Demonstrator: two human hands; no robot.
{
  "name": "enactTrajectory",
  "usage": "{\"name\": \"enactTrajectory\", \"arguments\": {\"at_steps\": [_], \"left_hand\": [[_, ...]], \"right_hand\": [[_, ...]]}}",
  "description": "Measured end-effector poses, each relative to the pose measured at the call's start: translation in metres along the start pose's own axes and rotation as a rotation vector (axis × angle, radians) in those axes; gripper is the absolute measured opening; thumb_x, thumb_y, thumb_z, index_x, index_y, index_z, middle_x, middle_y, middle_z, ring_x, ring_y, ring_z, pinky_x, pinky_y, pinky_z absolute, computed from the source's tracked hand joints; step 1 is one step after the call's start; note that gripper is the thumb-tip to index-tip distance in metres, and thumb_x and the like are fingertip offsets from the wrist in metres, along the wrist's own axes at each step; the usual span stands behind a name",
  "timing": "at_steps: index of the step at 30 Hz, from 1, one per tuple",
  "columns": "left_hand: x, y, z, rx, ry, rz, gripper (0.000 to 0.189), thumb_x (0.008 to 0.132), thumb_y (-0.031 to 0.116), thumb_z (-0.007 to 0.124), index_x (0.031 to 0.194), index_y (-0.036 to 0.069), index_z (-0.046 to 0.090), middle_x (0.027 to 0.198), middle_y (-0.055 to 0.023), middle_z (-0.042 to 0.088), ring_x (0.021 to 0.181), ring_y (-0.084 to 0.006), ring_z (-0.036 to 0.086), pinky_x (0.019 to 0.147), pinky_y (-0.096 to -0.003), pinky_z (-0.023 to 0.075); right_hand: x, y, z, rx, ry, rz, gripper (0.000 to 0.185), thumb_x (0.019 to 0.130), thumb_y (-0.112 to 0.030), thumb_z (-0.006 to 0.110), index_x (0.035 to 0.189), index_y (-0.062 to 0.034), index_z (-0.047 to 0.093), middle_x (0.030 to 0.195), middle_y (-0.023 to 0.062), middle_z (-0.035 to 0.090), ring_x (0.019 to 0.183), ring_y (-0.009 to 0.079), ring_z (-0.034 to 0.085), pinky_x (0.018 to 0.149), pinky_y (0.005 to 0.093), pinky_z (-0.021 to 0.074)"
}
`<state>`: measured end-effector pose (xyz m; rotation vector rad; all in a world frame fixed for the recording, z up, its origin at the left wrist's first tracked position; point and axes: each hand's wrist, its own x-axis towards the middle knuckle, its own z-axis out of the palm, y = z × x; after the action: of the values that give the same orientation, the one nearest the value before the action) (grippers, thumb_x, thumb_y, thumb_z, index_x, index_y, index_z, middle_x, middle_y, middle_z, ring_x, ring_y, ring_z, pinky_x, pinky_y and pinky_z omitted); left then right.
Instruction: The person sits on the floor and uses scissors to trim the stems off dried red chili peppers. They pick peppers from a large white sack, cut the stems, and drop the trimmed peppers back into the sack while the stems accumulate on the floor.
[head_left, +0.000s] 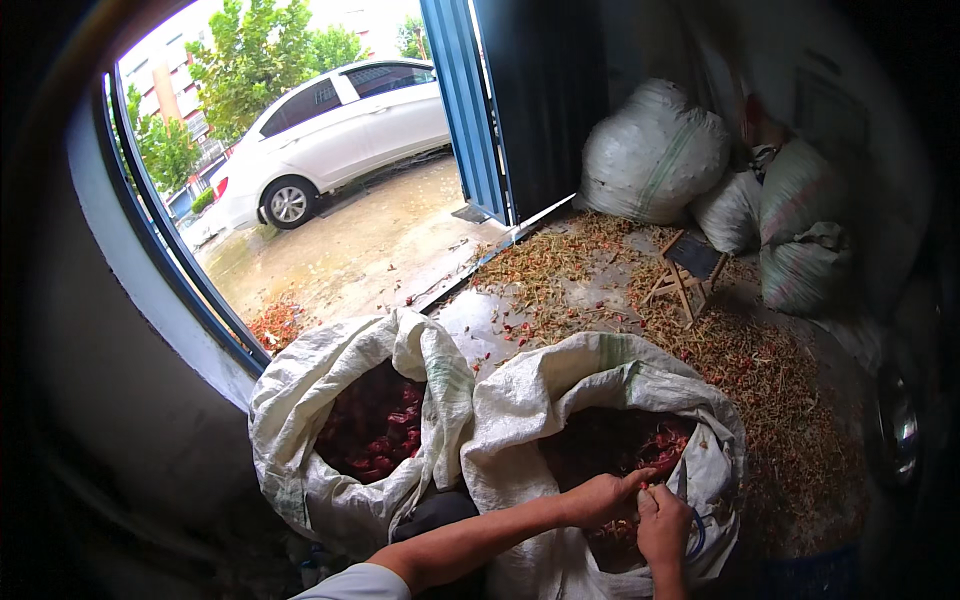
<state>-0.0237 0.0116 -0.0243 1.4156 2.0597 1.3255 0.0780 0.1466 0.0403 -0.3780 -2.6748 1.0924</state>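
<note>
My left hand (600, 500) reaches across the mouth of the right white woven sack (510, 420), index finger extended. Against it, my right hand (664, 519) has thumb and fingers pinched together. A small red piece, apparently a dried chili pepper (643, 486), shows between the two hands, mostly covered by fingers. Beneath them, dark red dried chilies (667, 442) with pale stems fill part of the sack. A blue curved loop (699, 536) lies beside my right hand; whether it is held cannot be told. The left woven sack (285, 405), rim rolled down, contains dark red chilies (382, 446).
Stems and red scraps (757, 382) litter the floor on the right. A small folding stool (694, 259) stands among them. Full woven sacks (652, 154) lean by the far wall. Beyond the blue metal door (465, 105) a white car (352, 135) is parked outside.
</note>
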Motion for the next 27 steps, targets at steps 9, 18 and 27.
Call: {"name": "enactTrajectory", "arguments": {"at_steps": [9, 18, 27], "left_hand": [[-0.005, -0.009, 0.007, 0.34, 0.005, 0.016, 0.059, 0.085, 0.018, 0.06, 0.138, 0.003, 0.04, 0.067, -0.0215, 0.061, 0.06, -0.0407, 0.062, 0.049, -0.0488, 0.0454], [0.0, 0.011, 0.004, 0.274, 0.082, 0.004, 0.059, 0.08, 0.012, 0.065, 0.135, 0.003, 0.046, 0.087, -0.0185, 0.066, 0.08, -0.0388, 0.065, 0.069, -0.0457, 0.0514], [0.008, 0.023, -0.022, -0.629, -0.131, -0.383, 0.045, 0.099, 0.032, 0.059, 0.134, 0.004, 0.053, 0.107, -0.0016, 0.063, 0.091, -0.0118, 0.056, 0.076, -0.0284, 0.0491]], "right_hand": [[-0.005, 0.001, 0.005, -0.178, -0.075, -0.016, 0.016, 0.085, -0.009, 0.062, 0.098, 0.0013, 0.061, 0.091, 0.0223, 0.065, 0.088, 0.0426, 0.064, 0.074, 0.049, 0.0509], [-0.004, 0.004, -0.001, -0.073, -0.09, 0.037, 0.021, 0.084, -0.005, 0.058, 0.102, 0.0046, 0.058, 0.093, 0.0274, 0.064, 0.09, 0.046, 0.062, 0.078, 0.0517, 0.0482], [-0.006, 0.001, 0.003, -0.274, 0.06, -0.048, 0.012, 0.088, -0.01, 0.059, 0.097, -0.0028, 0.055, 0.096, 0.0188, 0.06, 0.09, 0.039, 0.061, 0.077, 0.0482, 0.05]]}}
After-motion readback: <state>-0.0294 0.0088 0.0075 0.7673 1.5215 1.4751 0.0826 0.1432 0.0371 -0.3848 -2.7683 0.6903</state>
